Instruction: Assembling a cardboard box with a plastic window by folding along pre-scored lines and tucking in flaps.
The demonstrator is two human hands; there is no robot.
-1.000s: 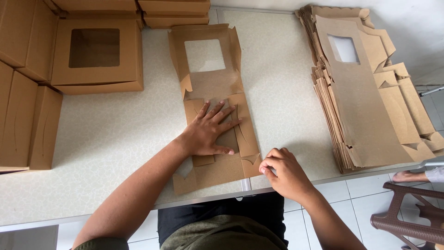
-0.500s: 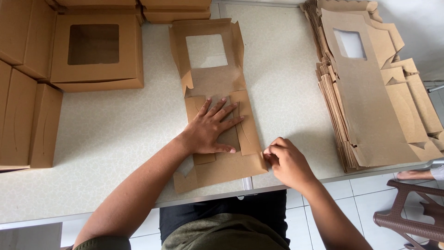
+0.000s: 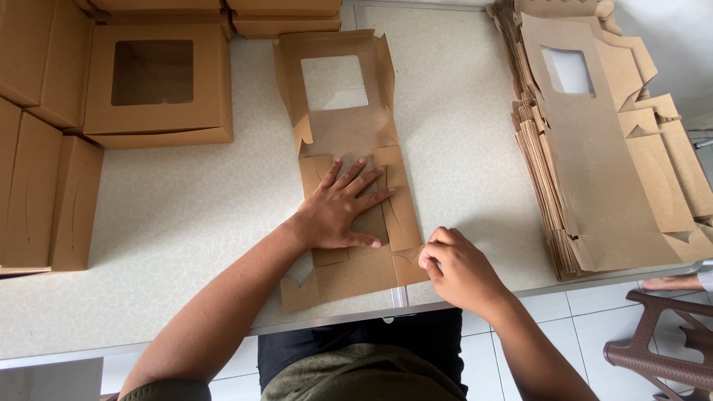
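My left hand (image 3: 338, 212) lies flat, fingers spread, pinning the flat cardboard box (image 3: 349, 163) at the middle of the frame, while my right hand (image 3: 457, 271) pinches its lower right flap; it looks light, stiff and easily creased.

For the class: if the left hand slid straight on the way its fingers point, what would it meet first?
The left hand points up and slightly right along the flat box blank. It would probably first reach the blank's window cut-out.

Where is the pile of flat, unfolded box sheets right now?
The stack of flat cardboard blanks lies on the table's right side, beyond the right hand.
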